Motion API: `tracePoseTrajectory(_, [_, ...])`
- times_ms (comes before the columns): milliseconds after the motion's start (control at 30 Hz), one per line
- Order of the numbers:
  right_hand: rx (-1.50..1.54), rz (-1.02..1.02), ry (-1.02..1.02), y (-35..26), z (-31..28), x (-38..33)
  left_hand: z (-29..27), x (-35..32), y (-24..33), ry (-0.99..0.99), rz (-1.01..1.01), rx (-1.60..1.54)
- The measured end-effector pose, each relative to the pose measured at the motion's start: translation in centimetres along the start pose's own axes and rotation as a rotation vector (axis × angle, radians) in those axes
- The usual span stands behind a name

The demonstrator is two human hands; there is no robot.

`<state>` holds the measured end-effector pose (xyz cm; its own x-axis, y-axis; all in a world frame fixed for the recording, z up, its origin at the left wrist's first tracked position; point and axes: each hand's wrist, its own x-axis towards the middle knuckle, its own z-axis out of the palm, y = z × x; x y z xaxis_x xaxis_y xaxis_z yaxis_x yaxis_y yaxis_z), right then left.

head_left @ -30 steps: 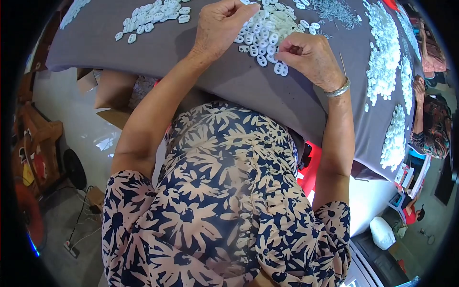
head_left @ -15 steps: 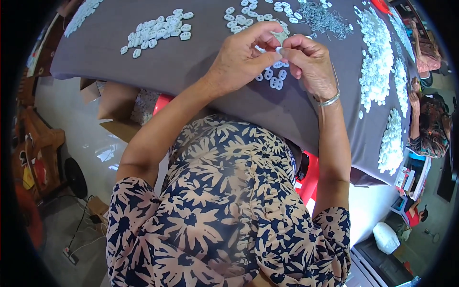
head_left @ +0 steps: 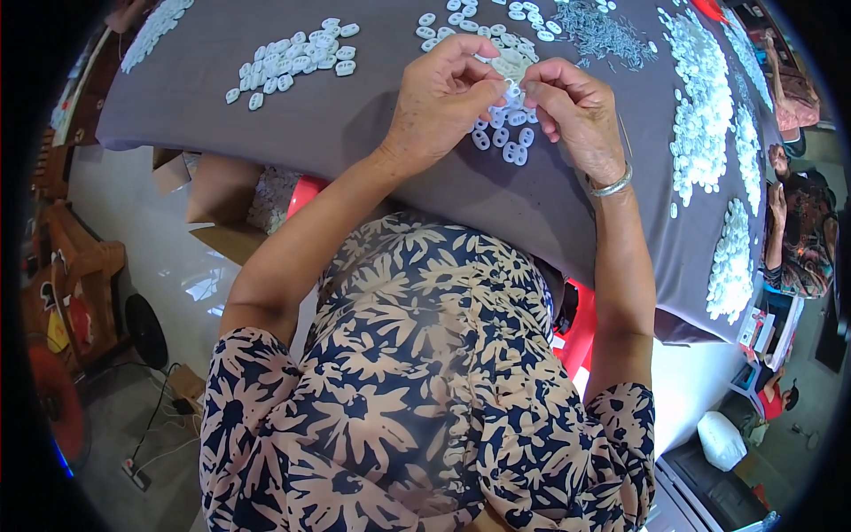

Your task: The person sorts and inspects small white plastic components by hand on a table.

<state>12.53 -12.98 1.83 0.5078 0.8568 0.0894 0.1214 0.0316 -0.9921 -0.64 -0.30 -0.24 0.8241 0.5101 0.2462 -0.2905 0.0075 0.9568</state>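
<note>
Pinching one small white plastic piece (head_left: 512, 87) between them, the left hand (head_left: 441, 99) and right hand (head_left: 576, 115) meet fingertip to fingertip just above the grey tablecloth (head_left: 355, 124). More white pieces (head_left: 503, 142) lie loose right under the hands, another cluster (head_left: 297, 58) sits off to the left.

Navy dress with beige flower print, short sleeves, silver bangle (head_left: 610, 187) on right wrist

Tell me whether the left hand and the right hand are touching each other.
Touching. The head view shows the left hand and right hand meeting at the fingertips, pinching one small white piece between them above the grey cloth.
</note>
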Motion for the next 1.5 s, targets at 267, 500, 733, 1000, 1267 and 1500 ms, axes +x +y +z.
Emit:
tracePoseTrajectory(267, [-0.122, 0.053, -0.065, -0.2, 0.7, -0.2, 0.1, 0.0, -0.1, 0.043, 0.041, 0.022])
tracePoseTrajectory(500, [-0.236, -0.109, -0.080, 1.2, 0.1, 0.1, -0.4, 0.1, -0.5, -0.045, 0.071, 0.135])
tracePoseTrajectory(733, [-0.322, -0.142, -0.107, 1.2, -0.2, -0.1, -0.5, 0.3, -0.1, -0.106, -0.010, 0.139])
tracePoseTrajectory(1000, [-0.258, -0.130, -0.186, 1.5, -0.6, 0.2, -1.2, 0.5, 0.2, -0.131, -0.048, 0.090])
tracePoseTrajectory(1267, [-0.395, -0.151, 0.130, 0.6, -9.3, 1.2, -0.9, 0.7, -0.3, 0.000, 0.039, 0.036])
tracePoseTrajectory(1500, [-0.609, -0.159, -0.074, 2.2, -7.5, 0.5, -0.7, 0.4, -0.7, -0.059, 0.035, 0.055])
